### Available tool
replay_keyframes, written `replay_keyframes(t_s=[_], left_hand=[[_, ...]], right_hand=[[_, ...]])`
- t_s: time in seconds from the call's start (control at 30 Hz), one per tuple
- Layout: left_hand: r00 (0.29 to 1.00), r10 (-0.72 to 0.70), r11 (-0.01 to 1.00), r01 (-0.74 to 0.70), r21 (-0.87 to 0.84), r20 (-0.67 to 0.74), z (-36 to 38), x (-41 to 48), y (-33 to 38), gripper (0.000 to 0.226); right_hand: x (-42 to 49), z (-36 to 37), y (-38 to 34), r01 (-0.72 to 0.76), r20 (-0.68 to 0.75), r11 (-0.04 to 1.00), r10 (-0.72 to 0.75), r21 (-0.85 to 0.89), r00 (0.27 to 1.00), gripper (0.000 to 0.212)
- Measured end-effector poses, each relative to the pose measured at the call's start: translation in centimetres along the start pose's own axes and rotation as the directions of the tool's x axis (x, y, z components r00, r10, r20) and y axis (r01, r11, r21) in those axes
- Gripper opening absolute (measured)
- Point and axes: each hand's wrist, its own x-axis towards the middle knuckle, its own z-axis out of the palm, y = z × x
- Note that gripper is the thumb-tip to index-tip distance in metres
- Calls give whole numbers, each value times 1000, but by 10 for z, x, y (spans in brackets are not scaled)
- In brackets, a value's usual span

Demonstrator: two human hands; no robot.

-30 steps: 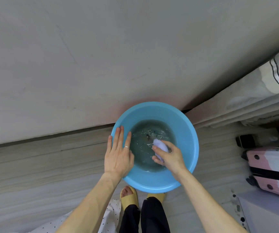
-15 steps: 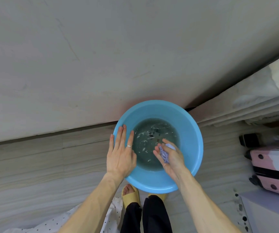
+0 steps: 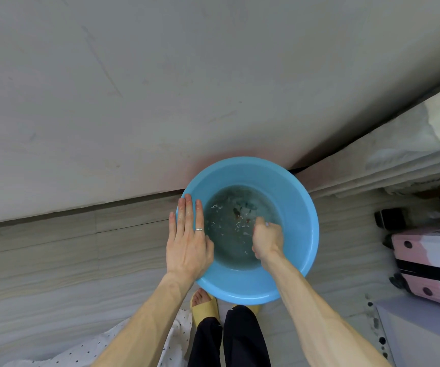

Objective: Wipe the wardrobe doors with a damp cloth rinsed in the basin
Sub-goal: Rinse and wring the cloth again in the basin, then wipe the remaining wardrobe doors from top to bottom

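A round blue basin point(image 3: 297, 197) of murky water stands on the floor against the foot of the pale grey wardrobe door point(image 3: 160, 88). My left hand point(image 3: 188, 239) lies flat with straight wet fingers on the basin's left rim. My right hand point(image 3: 267, 239) is balled in a fist over the water at the basin's right side, gripping the pale cloth point(image 3: 266, 223). Only a sliver of the cloth shows at the knuckles; the rest is hidden inside the fist.
A pink and white suitcase point(image 3: 430, 266) lies at the right, with white bedding point(image 3: 398, 149) above it. My feet in yellow slippers point(image 3: 204, 308) stand just behind the basin. Pale wood floor point(image 3: 54, 260) spreads to the left.
My right hand has closed into a fist around the cloth, which showed between its fingers before. The water now ripples. My left hand stays flat on the rim.
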Motion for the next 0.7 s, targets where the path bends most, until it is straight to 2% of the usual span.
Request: replay_keyframes(t_s=[0.13,0.27,0.37,0.47,0.57,0.63,0.7], left_hand=[[1000,10,1000,-10,8,15,1,0,-1,93],[999,15,1000,-15,4,34,3,-1,0,95],[998,30,999,-31,20,63,4,0,-1,95],[982,-14,999,4,52,190,-25,5,6,87],[918,-87,995,98,-9,388,-74,21,30,72],[899,-12,983,91,-159,438,-114,35,50,59],[877,119,932,64,-358,466,-162,45,79,49]], right_hand=[[3,3,13,20,-54,998,-24,-59,998,42],[7,5,24,32,-79,987,-45,-160,996,41],[8,4,22,-30,-21,985,27,-171,999,36],[-7,-7,6,-35,151,999,41,-37,988,33],[-33,-30,-21,8,266,999,-16,33,964,34],[-56,-58,-46,2,287,992,-38,124,957,29],[-84,-94,-74,-46,316,952,-54,301,947,27]])
